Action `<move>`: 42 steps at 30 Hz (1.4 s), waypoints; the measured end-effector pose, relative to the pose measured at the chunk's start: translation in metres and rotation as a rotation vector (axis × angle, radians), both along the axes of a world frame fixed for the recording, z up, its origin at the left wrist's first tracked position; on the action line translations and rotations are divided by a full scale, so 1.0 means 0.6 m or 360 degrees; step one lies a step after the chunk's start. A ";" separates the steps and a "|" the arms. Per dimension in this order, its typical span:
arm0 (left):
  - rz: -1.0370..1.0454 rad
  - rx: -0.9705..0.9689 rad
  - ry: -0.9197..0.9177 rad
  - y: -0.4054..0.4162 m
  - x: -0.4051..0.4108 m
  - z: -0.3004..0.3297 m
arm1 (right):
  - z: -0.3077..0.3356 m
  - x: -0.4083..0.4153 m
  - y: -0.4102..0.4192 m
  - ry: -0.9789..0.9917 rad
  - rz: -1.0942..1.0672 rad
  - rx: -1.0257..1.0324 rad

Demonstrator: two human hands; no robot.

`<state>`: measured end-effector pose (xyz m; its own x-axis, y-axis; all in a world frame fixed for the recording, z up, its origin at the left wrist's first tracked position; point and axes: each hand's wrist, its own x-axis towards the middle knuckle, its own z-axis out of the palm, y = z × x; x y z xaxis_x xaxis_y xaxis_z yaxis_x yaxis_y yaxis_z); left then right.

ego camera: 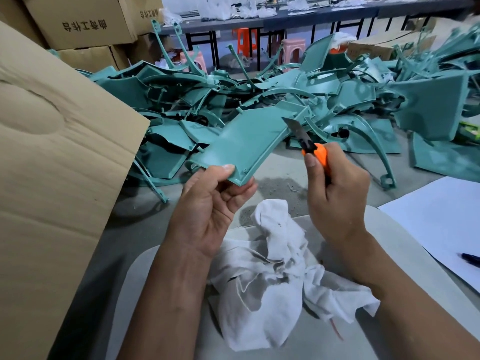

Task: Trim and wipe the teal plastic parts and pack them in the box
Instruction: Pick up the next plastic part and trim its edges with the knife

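- Our left hand pinches the near corner of a teal panel, thumb on its upper face and fingers curled beneath the lipped edge.
- Our right hand grips an orange utility knife, fingers wrapped round the handle and thumb pressed along its side; the blade is extended and its tip meets the right-hand edge of the panel, near the far end.
- Behind the panel we see a large heap of teal plastic parts spread across the grey floor: flat plates, curved strips and thin arched legs, all in the same matte blue-green.
- Left of the panel stands a big cardboard box, its flap leaning towards us, with more stacked cartons beyond it.
- We hold the panel clear of the floor, tilted so its far end rises away from us. It is a flat, smooth, roughly four-sided plate, narrower at the held corner, with a raised rim and small pegs along its edges.
- Just below the panel and between our forearms lies a crumpled white cloth on a pale grey surface.
- Right of the panel, beyond our right wrist, a white sheet lies with a dark pen on it.
- Far behind the panel we make out long dark tables and orange and pink stools.
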<state>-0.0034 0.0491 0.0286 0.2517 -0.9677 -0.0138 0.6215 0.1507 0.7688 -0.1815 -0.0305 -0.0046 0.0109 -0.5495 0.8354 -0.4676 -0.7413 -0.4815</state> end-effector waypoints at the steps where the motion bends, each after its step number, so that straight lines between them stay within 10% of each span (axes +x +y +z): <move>1: 0.0000 0.0010 -0.0017 -0.002 0.000 -0.001 | 0.000 -0.002 -0.002 0.0011 -0.0016 -0.0022; 12: -0.0181 -0.0096 -0.0300 0.005 0.020 -0.014 | -0.014 -0.063 -0.060 -0.0048 -0.0431 0.0517; 26: 0.0781 0.0292 -0.0543 -0.034 0.025 -0.049 | -0.005 -0.030 -0.024 0.0430 0.0692 0.0388; 42: 0.0505 0.0397 -0.0454 -0.027 0.044 -0.045 | -0.003 -0.019 -0.015 0.0384 0.0583 0.0355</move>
